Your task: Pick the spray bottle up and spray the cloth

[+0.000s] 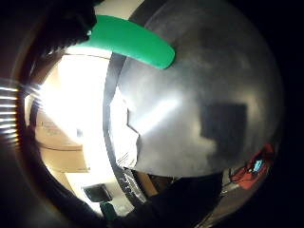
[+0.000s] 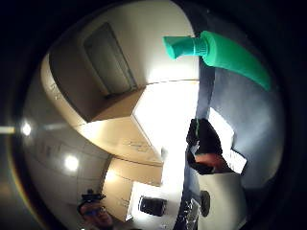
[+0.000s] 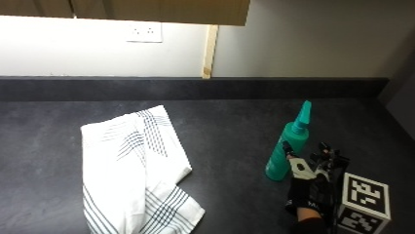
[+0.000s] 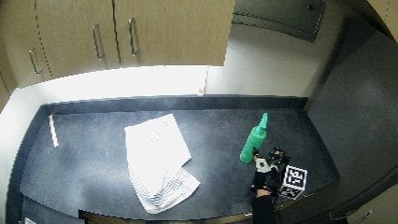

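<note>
A green spray bottle (image 3: 288,148) stands upright on the dark counter (image 3: 227,131), towards its right side. My gloved right hand (image 3: 312,187) is just beside the bottle's base on the near right, fingers fairly straight and pointing past it, thumb close against the bottle's side. Nothing is held in it. In the thumb side palm view the bottle's nozzle (image 2: 180,46) and neck show close by, with the gloved thumb (image 2: 206,143) below them. The white cloth (image 3: 133,165) with dark stripes lies crumpled and spread out on the counter's left half, well apart from the bottle.
A dark upstand (image 3: 195,87) and a pale wall with a socket (image 3: 144,32) close off the back. Wooden cupboards (image 4: 124,32) hang above. Bare counter lies between the cloth and the bottle. A thin pale strip (image 4: 53,130) lies at the far left.
</note>
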Tool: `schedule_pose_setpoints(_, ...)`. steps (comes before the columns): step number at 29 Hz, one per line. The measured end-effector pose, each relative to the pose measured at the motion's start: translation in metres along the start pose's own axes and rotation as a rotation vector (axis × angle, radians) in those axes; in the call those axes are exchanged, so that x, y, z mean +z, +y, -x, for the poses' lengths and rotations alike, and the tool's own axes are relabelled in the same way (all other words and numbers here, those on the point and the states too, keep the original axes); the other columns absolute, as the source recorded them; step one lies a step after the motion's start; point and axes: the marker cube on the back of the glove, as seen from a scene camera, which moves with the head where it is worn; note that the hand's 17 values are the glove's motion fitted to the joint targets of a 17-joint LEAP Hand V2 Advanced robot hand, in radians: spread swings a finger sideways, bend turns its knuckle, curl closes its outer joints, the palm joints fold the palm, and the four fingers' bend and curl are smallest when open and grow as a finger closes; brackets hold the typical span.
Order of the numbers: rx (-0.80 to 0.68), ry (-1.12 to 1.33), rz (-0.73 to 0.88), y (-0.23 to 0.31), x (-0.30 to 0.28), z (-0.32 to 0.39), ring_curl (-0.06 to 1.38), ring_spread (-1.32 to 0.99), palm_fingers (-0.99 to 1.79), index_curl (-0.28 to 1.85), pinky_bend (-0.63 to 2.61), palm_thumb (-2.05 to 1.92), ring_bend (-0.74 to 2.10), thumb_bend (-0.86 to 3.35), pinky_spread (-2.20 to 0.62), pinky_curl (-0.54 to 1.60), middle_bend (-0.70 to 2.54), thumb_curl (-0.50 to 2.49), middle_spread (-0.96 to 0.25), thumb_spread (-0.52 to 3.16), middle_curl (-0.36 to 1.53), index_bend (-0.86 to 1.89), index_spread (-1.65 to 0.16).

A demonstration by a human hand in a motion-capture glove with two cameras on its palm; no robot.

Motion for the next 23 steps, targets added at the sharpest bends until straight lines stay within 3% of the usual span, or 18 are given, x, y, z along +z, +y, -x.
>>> schedule_pose_setpoints(7,0.028,0.117,-0.013,-0.03,0.003,-0.044,0.36,0.1,0.24,0.19,0.77,0.83,0.44,-0.01,0.12,0.37,0.21,0.52,0.13,1.02,0.36,0.1,-0.31)
schedule_pose_setpoints(23,0.056,0.122,-0.071,-0.009,-0.005,-0.068,0.36,0.1,0.28,0.23,0.64,0.88,0.44,-0.01,0.15,0.32,0.23,0.54,0.1,0.97,0.37,0.18,-0.3)
